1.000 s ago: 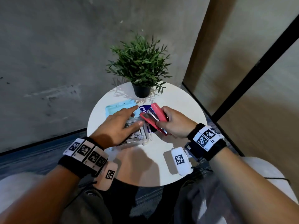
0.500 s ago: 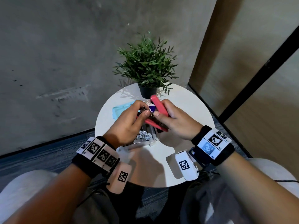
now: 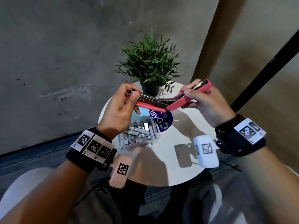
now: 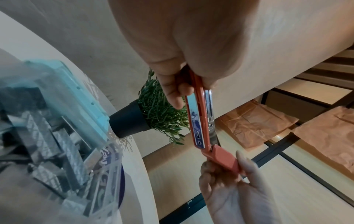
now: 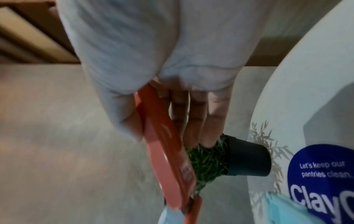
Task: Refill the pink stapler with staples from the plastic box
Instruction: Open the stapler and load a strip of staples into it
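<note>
**Stapler's wide open, up off the desk**

Round white desk underneath. Plastic box of staples sits below the pink stapler. Left hand clamps its base end, right hand grips the flipped-back top.

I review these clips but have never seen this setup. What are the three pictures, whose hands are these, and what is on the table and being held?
No machine here: a person wears three cameras. The head view looks down from the forehead; the other two sit on the wrists and look along the fingers. The patterned bands are worn on the wrists.

The left hand grips the base and metal staple rail of the pink stapler. The right hand holds its pink top cover, swung wide open, above the table.

On the round white table lie a clear plastic box full of staples, its light blue lid beside it, a blue round sticker and a potted plant.
</note>
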Tool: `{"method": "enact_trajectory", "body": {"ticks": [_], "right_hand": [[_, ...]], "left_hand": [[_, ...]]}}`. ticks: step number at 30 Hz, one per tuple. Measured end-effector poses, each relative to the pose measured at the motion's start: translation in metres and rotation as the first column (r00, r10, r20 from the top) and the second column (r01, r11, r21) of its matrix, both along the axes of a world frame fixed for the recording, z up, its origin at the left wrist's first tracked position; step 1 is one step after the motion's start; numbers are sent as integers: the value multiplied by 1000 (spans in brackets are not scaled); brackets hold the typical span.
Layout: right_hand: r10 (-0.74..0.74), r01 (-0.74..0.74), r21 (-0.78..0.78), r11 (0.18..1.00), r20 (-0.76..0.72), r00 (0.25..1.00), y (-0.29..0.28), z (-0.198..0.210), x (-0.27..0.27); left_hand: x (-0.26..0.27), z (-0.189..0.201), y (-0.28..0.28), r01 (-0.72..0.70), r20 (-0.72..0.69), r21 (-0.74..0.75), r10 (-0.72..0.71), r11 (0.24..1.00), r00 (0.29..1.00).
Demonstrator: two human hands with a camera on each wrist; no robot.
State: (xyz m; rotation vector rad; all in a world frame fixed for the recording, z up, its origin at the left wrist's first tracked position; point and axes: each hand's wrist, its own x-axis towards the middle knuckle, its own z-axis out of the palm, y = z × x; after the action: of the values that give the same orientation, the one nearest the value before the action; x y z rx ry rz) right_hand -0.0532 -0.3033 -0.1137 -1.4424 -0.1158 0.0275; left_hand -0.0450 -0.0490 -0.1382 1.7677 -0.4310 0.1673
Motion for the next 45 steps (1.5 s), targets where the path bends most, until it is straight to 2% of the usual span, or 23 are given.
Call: {"method": "enact_trajectory", "body": {"ticks": [6,8,10,12,14,16,19,22,25,27,30,33,34,36,38,42,45], "right_hand": [[144,-90,220,971,-245,959,-22,-5,1],[180,-153,120,981,-255,950,-24,-8,0],[220,-247,-82,965,-250,943,-21,-10,-1],[265,-335,-274,902,-263,928,-12,-12,-5],[297,-390,-389,835,-278,914,3,-15,-11],[343,-446,-383,809,-309,887,21,-19,-21],[411,-501,-275,821,-325,852,44,-27,-33],[443,-502,-98,859,-347,827,56,-32,-39],[397,-422,23,906,-389,831,60,-34,-38],[372,-408,-12,913,-385,844,57,-36,-34],[315,-387,-150,910,-358,879,48,-37,-27],[216,-302,-230,925,-335,917,38,-36,-21],[181,-270,-255,928,-325,928,34,-36,-19],[107,-203,-309,929,-302,947,29,-37,-15],[40,-139,-355,925,-271,962,26,-38,-11],[-4,-99,-427,899,-232,973,19,-42,-5],[4,-111,-446,888,-234,972,16,-43,-2]], "left_hand": [[7,4,1,-34,25,-145,38,989,999],[9,5,5,-24,29,-132,28,991,999],[10,4,8,1,24,-88,1,996,1000],[8,2,8,32,18,-40,-31,999,999],[8,-1,7,50,33,-4,-49,999,998],[8,-4,5,47,58,13,-48,999,997],[10,-8,3,35,82,21,-36,999,996],[11,-12,1,27,34,-27,-26,999,999],[8,-19,-5,38,-51,-53,-40,998,998],[4,-21,-9,71,-86,-70,-77,995,993],[4,-19,-5,70,-111,-37,-73,997,991],[5,-17,7,-8,-80,163,22,987,997],[5,-18,11,-29,-39,270,41,963,998],[5,-21,16,-30,38,502,12,864,999],[5,-25,18,37,21,654,-67,755,998],[6,-32,19,203,-136,769,-155,607,978],[3,-34,14,250,-175,819,-189,517,966]]}}
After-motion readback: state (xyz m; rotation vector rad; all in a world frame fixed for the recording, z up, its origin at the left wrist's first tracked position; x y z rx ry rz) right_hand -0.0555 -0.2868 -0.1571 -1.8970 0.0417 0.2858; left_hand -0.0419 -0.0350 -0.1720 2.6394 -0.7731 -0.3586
